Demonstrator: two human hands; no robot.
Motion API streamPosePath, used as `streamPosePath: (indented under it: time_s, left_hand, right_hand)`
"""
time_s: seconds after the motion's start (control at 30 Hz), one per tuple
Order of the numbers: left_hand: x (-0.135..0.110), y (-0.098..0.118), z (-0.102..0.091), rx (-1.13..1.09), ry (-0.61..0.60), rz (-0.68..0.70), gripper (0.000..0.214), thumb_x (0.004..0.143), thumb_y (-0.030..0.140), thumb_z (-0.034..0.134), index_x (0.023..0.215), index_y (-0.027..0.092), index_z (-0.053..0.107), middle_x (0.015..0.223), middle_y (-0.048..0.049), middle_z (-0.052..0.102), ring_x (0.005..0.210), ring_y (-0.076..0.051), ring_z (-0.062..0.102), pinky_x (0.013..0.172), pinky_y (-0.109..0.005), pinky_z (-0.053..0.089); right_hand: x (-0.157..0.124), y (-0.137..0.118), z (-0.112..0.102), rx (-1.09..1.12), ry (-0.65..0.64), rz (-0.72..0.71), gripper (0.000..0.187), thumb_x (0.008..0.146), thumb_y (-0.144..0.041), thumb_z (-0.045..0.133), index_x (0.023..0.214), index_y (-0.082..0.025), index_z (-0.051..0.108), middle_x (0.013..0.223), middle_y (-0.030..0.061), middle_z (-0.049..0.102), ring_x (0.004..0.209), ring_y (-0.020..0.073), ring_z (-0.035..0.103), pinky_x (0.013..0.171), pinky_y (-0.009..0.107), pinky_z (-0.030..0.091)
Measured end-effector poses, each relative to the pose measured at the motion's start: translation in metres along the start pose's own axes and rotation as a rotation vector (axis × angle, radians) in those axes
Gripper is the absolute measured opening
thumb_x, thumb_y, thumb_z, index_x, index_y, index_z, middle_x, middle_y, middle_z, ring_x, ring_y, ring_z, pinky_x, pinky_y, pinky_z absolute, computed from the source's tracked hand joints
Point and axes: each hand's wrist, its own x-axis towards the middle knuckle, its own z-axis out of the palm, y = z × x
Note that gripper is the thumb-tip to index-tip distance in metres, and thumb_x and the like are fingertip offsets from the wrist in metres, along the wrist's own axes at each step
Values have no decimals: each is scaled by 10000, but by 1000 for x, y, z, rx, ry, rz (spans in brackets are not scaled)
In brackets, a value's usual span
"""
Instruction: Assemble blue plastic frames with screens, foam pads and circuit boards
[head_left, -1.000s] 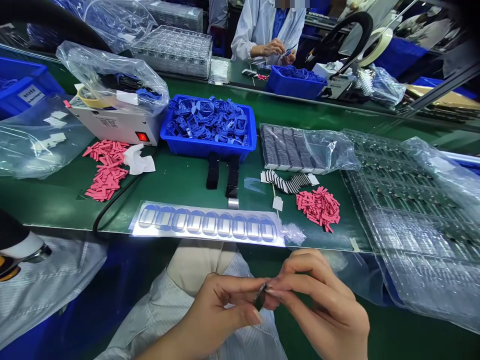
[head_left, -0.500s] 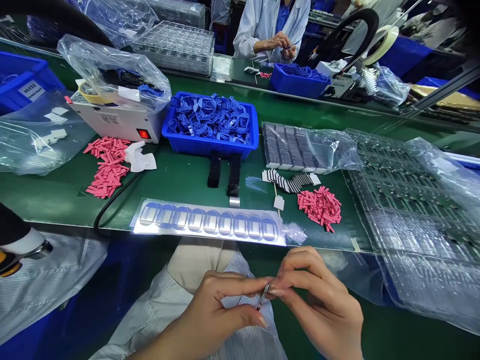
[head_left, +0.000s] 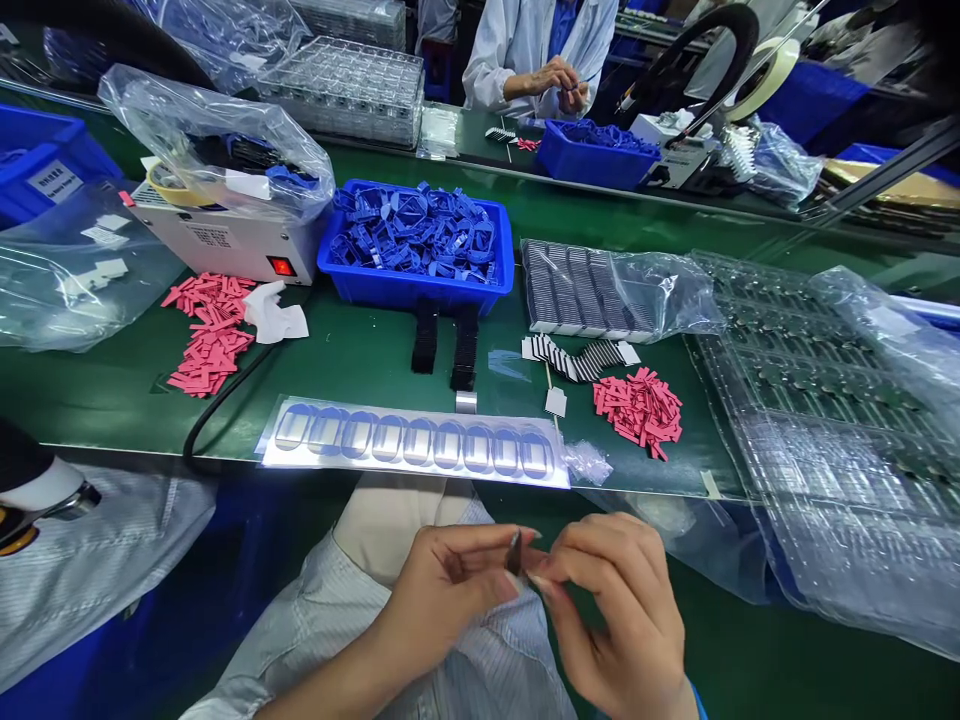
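Observation:
Over my lap, below the bench's front edge, my left hand pinches a small, thin dark piece between thumb and fingers; its kind is too small to make out. Close on its right, my right hand has thumb and forefinger pressed together by the piece's lower edge. Whether those fingertips hold anything is hidden. Nearest the hands on the bench lies a white strip sheet with a row of oval clear-blue film stickers. Crumpled clear film sits at its right end.
Behind stand a blue bin of blue plastic parts and a power box. Pink strips lie left, another pink pile right. Clear trays cover the right side. A co-worker's hands work across the bench.
My hands have shifted slightly, the right one left and down. The small piece has turned in my left fingers, now showing a darker face. The whole view has moved slightly.

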Motion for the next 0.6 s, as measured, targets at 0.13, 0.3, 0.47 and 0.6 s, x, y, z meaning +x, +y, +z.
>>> streamPosePath:
  time_s: [0.13, 0.3, 0.47, 0.6]
  left_hand:
    - [4, -3, 4, -119, 109, -17, 406, 632, 473, 788, 943, 213, 762, 876, -80, 796, 880, -243, 727, 845, -374, 546]
    - [3, 11, 11, -86, 135, -44, 426, 650, 516, 755, 937, 201, 758, 867, -86, 785, 872, -231, 716, 803, -346, 544]
    - [4, 17, 11, -8, 93, 22, 379, 697, 474, 742, 977, 219, 743, 894, -73, 771, 911, -224, 695, 808, -333, 546]
    - [4, 24, 5, 287, 98, 228, 311, 788, 409, 679, 1066, 277, 722, 982, -50, 765, 954, -213, 681, 864, -326, 531]
  right_hand:
    - [-10, 24, -12, 54, 70, 218, 95, 845, -122, 502, 802, -207, 503, 790, 26, 507, 755, 166, 511, 669, 304, 419]
    - [-15, 96, -9, -247, 91, 420, 191, 898, -330, 482, 756, -208, 517, 729, 26, 561, 705, 185, 548, 647, 320, 430]
    - [-23, 116, 5, -486, 109, 364, 121, 848, -297, 583, 810, -189, 623, 866, 84, 692, 864, 255, 584, 770, 390, 355]
    - [-29, 105, 2, -608, -11, 118, 143, 886, -227, 568, 997, -223, 658, 1017, 28, 741, 940, 238, 643, 798, 382, 343]
